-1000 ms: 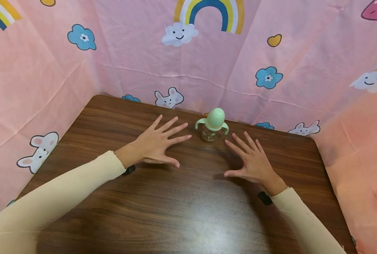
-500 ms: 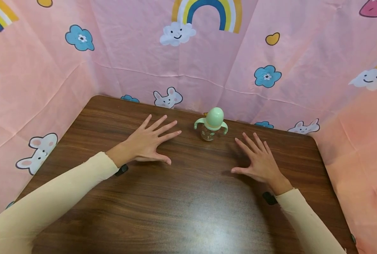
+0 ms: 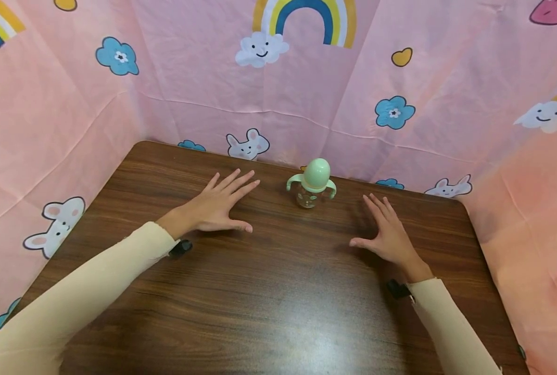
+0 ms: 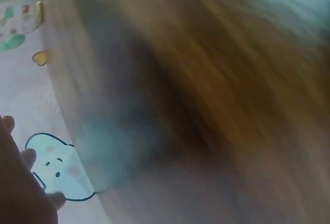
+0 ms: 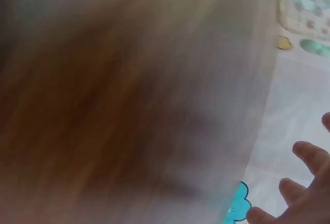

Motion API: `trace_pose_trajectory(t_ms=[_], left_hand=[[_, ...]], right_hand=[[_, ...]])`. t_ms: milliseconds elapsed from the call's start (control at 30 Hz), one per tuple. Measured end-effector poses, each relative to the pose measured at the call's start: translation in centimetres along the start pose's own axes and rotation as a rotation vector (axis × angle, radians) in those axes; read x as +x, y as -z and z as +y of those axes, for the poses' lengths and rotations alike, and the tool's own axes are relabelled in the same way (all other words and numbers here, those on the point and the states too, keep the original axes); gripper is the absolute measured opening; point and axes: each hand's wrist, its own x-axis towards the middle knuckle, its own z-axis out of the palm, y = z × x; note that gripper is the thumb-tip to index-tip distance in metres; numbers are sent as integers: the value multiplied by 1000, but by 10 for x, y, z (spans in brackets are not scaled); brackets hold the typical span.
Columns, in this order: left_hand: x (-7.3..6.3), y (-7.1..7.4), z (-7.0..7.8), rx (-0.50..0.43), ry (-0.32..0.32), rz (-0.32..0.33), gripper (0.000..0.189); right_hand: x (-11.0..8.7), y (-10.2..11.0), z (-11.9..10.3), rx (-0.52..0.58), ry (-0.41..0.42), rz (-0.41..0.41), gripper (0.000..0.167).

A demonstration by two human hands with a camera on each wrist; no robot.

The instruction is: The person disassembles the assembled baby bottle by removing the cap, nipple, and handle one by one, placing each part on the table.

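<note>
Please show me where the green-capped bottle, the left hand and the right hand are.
Green-capped bottle [image 3: 316, 178], head view: on the green cap.
Left hand [image 3: 213, 205], head view: on the back of the hand.
Right hand [image 3: 392, 236], head view: on the back of the hand.

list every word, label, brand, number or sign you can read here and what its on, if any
No text can be read.
Clear bottle with pale green domed cap and two handles: marks on its body too small to read.
Pink printed fabric backdrop: no legible lettering.

The head view looks forward and down; closer wrist views share its tabletop [image 3: 269, 291].
</note>
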Motion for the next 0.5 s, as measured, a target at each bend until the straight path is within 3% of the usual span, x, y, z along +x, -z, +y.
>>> trace_pose_trajectory(t_ms=[267,500], left_hand=[[24,0,5,-507,39,105,119],[50,3,23,-738,127,223,103]], right_hand=[[14,1,-6,369,-125,-1,116],[36,-5,-29,738,-125,106,89]])
